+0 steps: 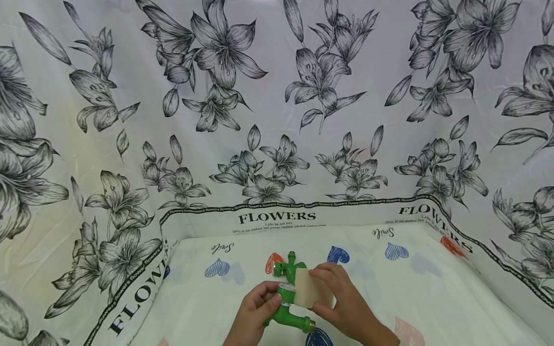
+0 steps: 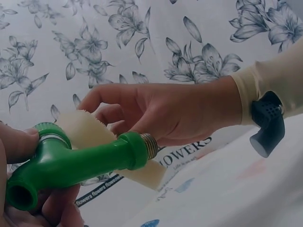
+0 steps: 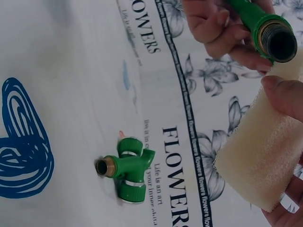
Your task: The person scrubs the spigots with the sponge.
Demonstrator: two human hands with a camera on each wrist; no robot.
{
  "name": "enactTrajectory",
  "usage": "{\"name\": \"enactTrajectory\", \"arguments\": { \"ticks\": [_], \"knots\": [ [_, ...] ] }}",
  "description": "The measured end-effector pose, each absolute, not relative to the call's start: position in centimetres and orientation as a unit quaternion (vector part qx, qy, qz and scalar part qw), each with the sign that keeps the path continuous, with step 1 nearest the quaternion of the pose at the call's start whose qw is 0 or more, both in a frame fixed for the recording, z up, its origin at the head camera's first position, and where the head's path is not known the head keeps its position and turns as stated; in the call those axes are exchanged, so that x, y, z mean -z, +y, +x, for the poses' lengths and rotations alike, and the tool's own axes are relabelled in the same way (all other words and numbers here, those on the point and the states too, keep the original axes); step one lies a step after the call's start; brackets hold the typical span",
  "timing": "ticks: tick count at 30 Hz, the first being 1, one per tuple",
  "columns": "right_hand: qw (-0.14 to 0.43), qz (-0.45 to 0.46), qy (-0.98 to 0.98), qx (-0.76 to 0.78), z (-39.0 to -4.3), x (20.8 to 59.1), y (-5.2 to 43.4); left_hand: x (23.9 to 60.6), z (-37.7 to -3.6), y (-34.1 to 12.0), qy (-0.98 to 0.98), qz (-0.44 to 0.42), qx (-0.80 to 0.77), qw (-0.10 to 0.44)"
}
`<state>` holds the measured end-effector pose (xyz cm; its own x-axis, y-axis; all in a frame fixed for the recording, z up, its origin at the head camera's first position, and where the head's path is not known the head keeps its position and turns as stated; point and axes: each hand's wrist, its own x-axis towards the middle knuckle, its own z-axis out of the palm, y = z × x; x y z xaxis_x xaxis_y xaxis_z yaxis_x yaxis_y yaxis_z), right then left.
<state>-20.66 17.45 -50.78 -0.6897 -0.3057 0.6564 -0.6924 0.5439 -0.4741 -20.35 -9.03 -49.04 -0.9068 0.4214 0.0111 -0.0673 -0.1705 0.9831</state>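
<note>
Printed along the black border of the floral backdrop cloth point(image 1: 277, 120): "FLOWERS", with "Life is an art" legible beneath and a smaller line too fine to read; printed on the sheet covering the surface point(image 1: 433, 288): "Smile" in script among blue and orange scribbled hearts. Near the front centre, a green hose fitting point(image 1: 285, 310) with a brass threaded end, gripped by the left hand point(image 1: 255, 312), fingers and thumb curled round its body; grip closed on the fitting. Just right of it, a pale sponge point(image 1: 308, 288) pinched between thumb and fingers of the right hand point(image 1: 346, 307) and laid against the fitting; grip closed on the sponge. Beyond them, partly hidden behind the sponge from the head view, a second green fitting point(image 3: 128, 169) lying on the sheet, seen whole only from the right wrist. Both forearms cut off at the bottom edge. On the right wrist, a cream sleeve point(image 2: 270, 85) and a dark strapped device point(image 2: 269, 124), only partly in frame.
</note>
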Motion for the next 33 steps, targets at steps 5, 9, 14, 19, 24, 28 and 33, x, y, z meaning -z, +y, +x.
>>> {"name": "enactTrajectory", "arguments": {
  "ticks": [5,9,14,19,24,28,33],
  "knots": [
    [0.256,0.305,-0.835,-0.381,-20.6,50.6,17.3,48.9,-20.2,-9.0,0.624,0.144,-0.75,0.163],
    [0.248,0.317,-0.827,-0.393,-20.4,50.5,17.0,49.0,-20.1,-8.8,0.615,0.134,-0.759,0.167],
    [0.242,0.343,-0.811,-0.407,-20.1,50.0,16.2,49.2,-20.0,-8.5,0.633,0.11,-0.75,0.156],
    [0.253,0.346,-0.812,-0.396,-19.8,49.7,15.6,49.4,-20.0,-8.5,0.645,0.092,-0.745,0.144],
    [0.252,0.334,-0.813,-0.405,-19.7,49.6,15.6,49.5,-20.2,-8.6,0.618,0.088,-0.767,0.151],
    [0.252,0.338,-0.81,-0.408,-19.7,49.7,15.7,49.5,-20.0,-8.9,0.58,0.105,-0.787,0.182],
    [0.274,0.342,-0.807,-0.395,-19.8,50.0,16.1,49.4,-19.9,-9.1,0.565,0.111,-0.793,0.201]
  ]
}}
